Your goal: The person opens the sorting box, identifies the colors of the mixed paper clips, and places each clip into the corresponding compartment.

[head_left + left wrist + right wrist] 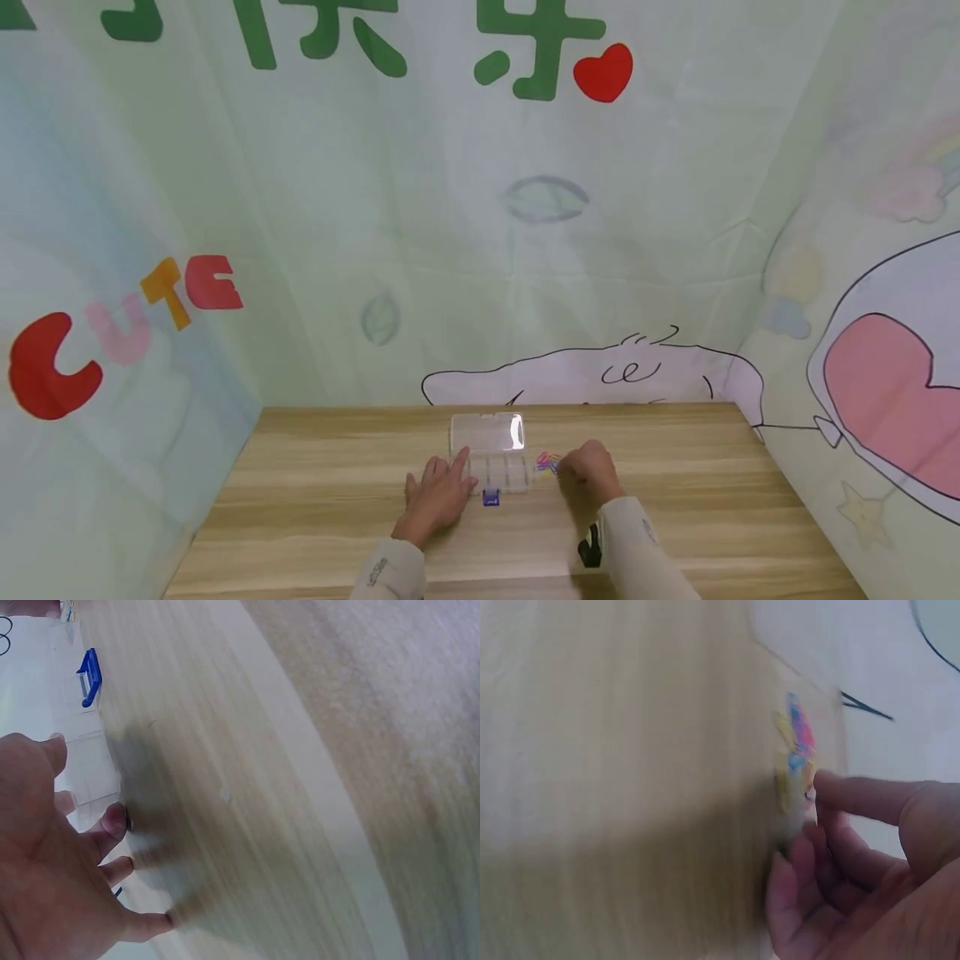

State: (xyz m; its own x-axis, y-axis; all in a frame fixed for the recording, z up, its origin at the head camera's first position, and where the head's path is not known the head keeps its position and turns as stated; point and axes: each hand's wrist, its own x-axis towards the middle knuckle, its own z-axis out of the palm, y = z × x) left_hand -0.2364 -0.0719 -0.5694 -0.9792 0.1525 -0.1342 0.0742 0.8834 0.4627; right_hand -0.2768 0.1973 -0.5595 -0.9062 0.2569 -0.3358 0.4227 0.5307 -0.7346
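Note:
A clear plastic compartment box [498, 473] lies on the table with its transparent lid [487, 433] folded back and a blue latch [491, 497] at its front. My left hand [438, 493] rests at the box's left side, fingers spread and touching its edge; the left wrist view shows the blue latch [91, 678] beyond the fingers. To the right of the box lies a small pile of coloured paper clips [546, 463], pink, yellow and blue. My right hand [591, 468] is at this pile with fingers bent. In the right wrist view, blur hides whether thumb and fingertip hold a clip.
The wood-grained table [315, 500] extends around the box on both sides. Behind it and at its sides hang printed cloth walls [337, 250] with letters and cartoon shapes. A dark object [590, 547] is at the right sleeve's cuff.

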